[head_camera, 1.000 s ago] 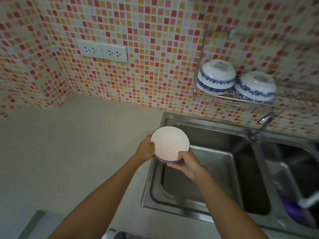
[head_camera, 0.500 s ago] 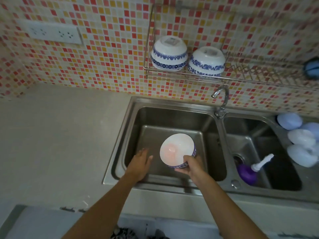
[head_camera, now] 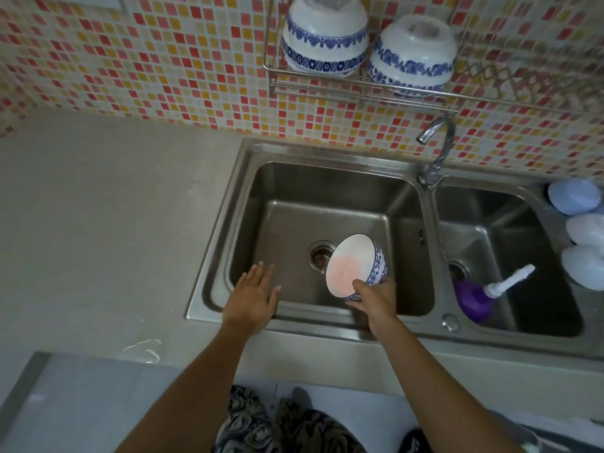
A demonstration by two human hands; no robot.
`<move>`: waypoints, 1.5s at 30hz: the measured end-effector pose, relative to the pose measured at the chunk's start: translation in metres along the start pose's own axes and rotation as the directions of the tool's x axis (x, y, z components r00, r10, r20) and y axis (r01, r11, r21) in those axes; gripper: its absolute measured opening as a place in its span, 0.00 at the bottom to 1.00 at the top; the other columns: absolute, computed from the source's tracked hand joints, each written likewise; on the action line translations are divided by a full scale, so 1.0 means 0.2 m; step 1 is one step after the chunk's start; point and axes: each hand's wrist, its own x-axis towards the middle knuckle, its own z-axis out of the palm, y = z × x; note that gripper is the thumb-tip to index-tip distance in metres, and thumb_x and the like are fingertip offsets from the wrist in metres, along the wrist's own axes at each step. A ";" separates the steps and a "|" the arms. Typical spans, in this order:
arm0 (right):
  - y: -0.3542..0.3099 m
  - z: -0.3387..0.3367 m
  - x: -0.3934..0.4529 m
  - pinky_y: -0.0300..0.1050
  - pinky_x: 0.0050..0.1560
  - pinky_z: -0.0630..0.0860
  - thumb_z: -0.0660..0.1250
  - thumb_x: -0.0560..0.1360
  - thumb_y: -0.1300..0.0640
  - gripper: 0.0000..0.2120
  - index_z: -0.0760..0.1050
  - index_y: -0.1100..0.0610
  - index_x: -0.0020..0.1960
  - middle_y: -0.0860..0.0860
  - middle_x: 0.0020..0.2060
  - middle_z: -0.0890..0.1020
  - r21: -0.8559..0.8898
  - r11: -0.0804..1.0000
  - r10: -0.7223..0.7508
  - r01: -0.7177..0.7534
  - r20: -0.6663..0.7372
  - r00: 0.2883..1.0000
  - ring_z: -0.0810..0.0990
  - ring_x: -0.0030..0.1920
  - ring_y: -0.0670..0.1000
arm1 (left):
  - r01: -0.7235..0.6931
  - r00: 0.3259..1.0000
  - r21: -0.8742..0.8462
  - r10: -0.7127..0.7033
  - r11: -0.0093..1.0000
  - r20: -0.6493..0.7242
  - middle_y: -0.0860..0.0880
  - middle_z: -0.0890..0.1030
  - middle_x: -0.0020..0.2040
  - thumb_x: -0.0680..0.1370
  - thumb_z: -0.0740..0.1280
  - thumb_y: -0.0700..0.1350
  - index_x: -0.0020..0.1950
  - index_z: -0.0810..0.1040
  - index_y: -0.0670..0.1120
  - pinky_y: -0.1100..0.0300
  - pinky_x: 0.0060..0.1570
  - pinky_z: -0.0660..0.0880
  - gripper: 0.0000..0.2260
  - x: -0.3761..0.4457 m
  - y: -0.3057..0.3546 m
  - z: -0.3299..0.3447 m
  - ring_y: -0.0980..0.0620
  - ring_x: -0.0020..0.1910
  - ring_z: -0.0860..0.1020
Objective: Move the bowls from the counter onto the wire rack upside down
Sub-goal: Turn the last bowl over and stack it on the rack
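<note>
My right hand grips a white bowl with a blue floral band by its base, tilted on its side over the left sink basin, its mouth facing left toward me. My left hand hovers flat with fingers spread over the front left of the same basin, holding nothing. On the wire rack fixed to the tiled wall, two matching bowls sit upside down: one at the left, one to its right.
A double steel sink fills the middle, with a tap between the basins. A purple pump bottle lies in the right basin. Three upside-down pale bowls sit on the counter at far right. Beige counter spreads left.
My left hand let go of the bowl and moved left, fingers spread. My right hand now holds the bowl alone and has tipped it onto its side over the basin. The view shifted right.
</note>
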 end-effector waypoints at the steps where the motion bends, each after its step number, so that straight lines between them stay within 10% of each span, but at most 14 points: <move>1: 0.00 0.01 0.01 0.60 0.45 0.82 0.72 0.67 0.71 0.32 0.67 0.58 0.67 0.53 0.56 0.74 -0.043 0.999 -0.027 0.026 -0.017 0.999 0.75 0.57 0.58 | 0.003 1.000 0.002 -0.003 1.000 -0.001 0.46 0.54 0.78 0.80 0.45 0.59 0.77 0.52 0.49 0.55 0.75 0.46 0.28 0.00 0.00 0.00 0.49 0.77 0.51; 20: 0.10 0.08 0.02 0.26 0.33 0.70 0.80 0.63 0.64 0.36 0.65 0.61 0.65 0.55 0.59 0.70 -0.530 0.753 -0.430 0.389 0.051 0.901 0.74 0.52 0.47 | 0.021 1.000 -0.015 -0.021 1.000 -0.019 0.47 0.56 0.78 0.81 0.49 0.57 0.77 0.53 0.49 0.56 0.74 0.48 0.26 0.00 0.02 -0.02 0.50 0.77 0.52; 25: 0.13 0.10 0.00 0.39 0.50 0.74 0.78 0.64 0.64 0.36 0.64 0.59 0.67 0.56 0.60 0.69 -0.588 0.647 -0.520 0.485 0.124 0.845 0.75 0.56 0.53 | 0.013 1.000 -0.015 -0.013 1.000 -0.009 0.48 0.55 0.78 0.81 0.47 0.58 0.77 0.52 0.50 0.56 0.74 0.46 0.26 0.00 0.01 -0.02 0.51 0.77 0.51; 45: 0.03 0.08 -0.02 0.39 0.51 0.76 0.77 0.66 0.61 0.35 0.63 0.57 0.67 0.54 0.62 0.69 -0.634 0.464 -0.629 0.618 0.256 0.734 0.74 0.58 0.51 | -0.096 0.995 0.192 0.091 0.977 0.038 0.44 0.41 0.78 0.73 0.30 0.65 0.77 0.39 0.46 0.53 0.73 0.37 0.36 0.06 0.04 -0.07 0.48 0.75 0.36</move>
